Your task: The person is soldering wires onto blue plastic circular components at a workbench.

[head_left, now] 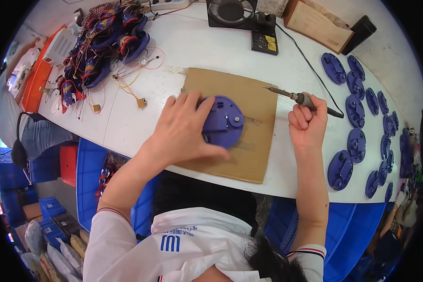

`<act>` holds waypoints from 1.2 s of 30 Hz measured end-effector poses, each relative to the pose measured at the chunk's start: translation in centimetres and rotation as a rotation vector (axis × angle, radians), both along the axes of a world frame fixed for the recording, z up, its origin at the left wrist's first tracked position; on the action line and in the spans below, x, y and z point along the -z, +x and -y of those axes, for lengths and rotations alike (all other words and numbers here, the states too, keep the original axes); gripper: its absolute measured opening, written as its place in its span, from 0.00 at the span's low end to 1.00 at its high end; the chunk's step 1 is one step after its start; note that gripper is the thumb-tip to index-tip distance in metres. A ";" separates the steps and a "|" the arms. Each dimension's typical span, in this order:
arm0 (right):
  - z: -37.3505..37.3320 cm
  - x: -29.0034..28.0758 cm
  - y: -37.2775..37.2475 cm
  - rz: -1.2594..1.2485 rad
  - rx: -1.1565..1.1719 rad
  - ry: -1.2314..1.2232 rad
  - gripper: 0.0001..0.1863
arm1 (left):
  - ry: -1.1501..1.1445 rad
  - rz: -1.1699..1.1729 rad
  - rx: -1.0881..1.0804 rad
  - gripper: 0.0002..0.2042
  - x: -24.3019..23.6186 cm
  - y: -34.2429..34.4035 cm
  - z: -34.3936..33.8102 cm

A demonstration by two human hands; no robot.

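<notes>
At the lower left of the frame, below the table edge, a blue bin (85, 181) holds a jumble of red and dark-blue parts (105, 181). More blue bins (345, 230) stand at the lower right, their contents hard to make out.

Just above the frame's centre, a purple oval housing (232, 133) lies on a flat cardboard sheet (249, 167) on the white table (145, 96). The left hand (181, 129) is spread over the housing's left side, fingers near its upper edge, thumb along its lower one; whether it grips, I cannot tell. Right of centre, the right hand (310, 120) is closed around a soldering iron (300, 98), its tip pointing left above the sheet's upper right corner. Similar purple housings (355, 111) lie spread out at the right.

At the upper left, a tangled heap of purple shells and wires (105, 42) lies beside a white box (59, 47) and an orange tray (34, 89). At the top, right of centre, are a soldering-iron stand (264, 42), a black fan (231, 13) and, farther right, a carton (319, 23) whose contents are hidden.
</notes>
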State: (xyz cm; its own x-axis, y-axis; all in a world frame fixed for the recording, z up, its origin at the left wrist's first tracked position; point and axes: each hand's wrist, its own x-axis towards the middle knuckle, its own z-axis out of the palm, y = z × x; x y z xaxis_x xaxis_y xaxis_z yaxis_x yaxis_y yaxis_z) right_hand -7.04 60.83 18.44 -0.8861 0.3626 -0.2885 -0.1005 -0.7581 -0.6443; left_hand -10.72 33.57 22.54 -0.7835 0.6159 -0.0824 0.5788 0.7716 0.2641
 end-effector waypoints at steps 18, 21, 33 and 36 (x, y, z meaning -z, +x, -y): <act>-2.2 2.1 -0.2 0.018 -0.107 -0.062 0.09 | 0.531 -0.359 -0.374 0.34 4.1 4.1 -2.1; -3.2 3.0 -0.2 -0.059 -0.132 -0.020 0.12 | 0.724 -0.458 -0.409 0.23 5.9 5.3 3.4; -5.2 4.5 -0.9 -0.098 -0.140 0.036 0.10 | -0.051 -0.035 -0.881 0.22 32.0 12.4 33.1; -4.4 4.3 -0.9 -0.085 -0.107 0.062 0.11 | -0.370 0.124 -0.839 0.37 35.4 11.7 33.4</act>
